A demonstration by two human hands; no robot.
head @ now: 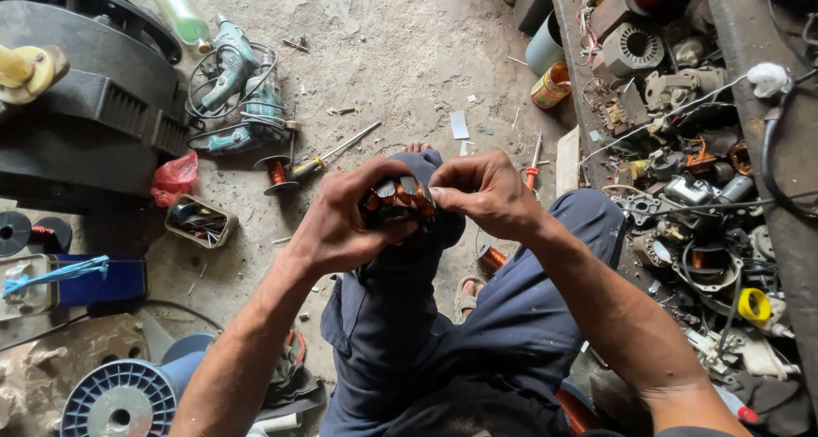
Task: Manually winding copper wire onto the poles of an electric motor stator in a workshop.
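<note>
Copper-wound motor coil (399,195) is gripped in left hand (341,224); right hand (486,194) pinches its windings. Step looks like seating wire; next move needs fine fingertip tucking.

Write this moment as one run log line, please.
left hand: grips motor stator | right hand: pinches its copper winding | below: raised knee

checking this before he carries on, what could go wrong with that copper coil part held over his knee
1. The wound motor part is propped on a raised knee, pinched by the left hand and right hand; it could slip to the concrete floor.
2. Fingertips working at the thin copper windings might nick or kink them.
3. The screwdriver and wire spool lie near his feet, an easy thing to kick.
</note>
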